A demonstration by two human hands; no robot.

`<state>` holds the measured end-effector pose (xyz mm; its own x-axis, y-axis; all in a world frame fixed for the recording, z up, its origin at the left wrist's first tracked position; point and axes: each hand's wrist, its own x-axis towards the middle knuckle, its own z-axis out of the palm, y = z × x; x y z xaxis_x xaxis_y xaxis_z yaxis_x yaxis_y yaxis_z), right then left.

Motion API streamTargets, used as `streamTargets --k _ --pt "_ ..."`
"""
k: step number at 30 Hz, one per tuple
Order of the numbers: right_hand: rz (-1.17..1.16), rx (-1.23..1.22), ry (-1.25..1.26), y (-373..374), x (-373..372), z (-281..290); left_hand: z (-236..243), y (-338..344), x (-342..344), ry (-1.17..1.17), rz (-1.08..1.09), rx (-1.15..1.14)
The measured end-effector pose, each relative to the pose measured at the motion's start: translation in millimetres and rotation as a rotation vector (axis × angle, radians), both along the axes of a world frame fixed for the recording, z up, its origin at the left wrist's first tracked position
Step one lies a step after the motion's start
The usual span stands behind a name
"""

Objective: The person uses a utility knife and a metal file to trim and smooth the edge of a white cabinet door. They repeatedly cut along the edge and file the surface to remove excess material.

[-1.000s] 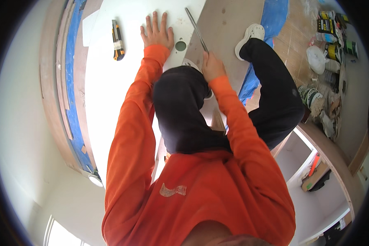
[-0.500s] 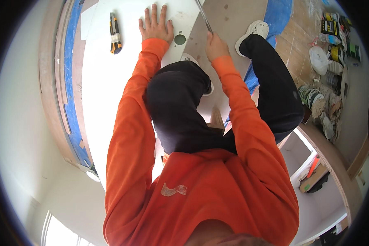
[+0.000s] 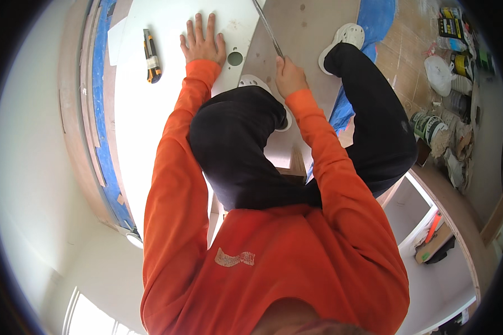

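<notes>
My left hand lies flat on a white panel, palm down with its fingers spread. Next to its wrist the panel has a round hole with small holes beside it. My right hand is closed around the near end of a long, thin metal tool, which looks like a file. The tool slants away along the panel's right edge, and its far end leaves the picture. Left of my left hand, a yellow and black utility knife rests on the panel, apart from both hands.
My shoes stand on a brownish board, with a blue sheet beside it. Cans and bags, including a white plastic bag, line the right wall. An open white cabinet stands at the lower right. Boards lie along the left wall.
The whole view has shifted slightly. My right hand and the metal tool have come a little nearer to me along the panel's edge. My left hand stays in place on the panel.
</notes>
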<state>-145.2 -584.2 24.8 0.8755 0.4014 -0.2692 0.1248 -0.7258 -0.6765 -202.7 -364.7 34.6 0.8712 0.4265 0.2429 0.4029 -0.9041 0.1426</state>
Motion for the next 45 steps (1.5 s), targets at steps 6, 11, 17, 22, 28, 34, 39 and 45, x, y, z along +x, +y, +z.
streamTargets --k 6,11,17,22,28,34,39,45 --pt "-0.052 0.046 0.107 26 32 13 -2 -4 2 0.015 -0.002 -0.002" --pt "0.057 0.033 0.099 9 8 6 1 3 -2 0.037 0.012 0.019" --pt "-0.054 0.028 0.082 19 23 -4 -3 1 0 0.043 -0.008 0.001" --pt "-0.009 0.016 0.144 3 17 6 -1 1 2 0.041 -0.017 -0.001" --pt "-0.002 -0.016 0.229 12 11 17 -1 3 1 0.033 -0.01 -0.007" --pt "-0.067 0.054 0.143 29 49 3 0 -5 1 0.017 -0.033 -0.032" --pt "0.03 0.07 0.066 14 6 -6 0 1 2 0.028 -0.007 -0.004" --pt "-0.061 0.048 0.137 33 54 -2 0 -2 5 0.02 -0.038 -0.028"
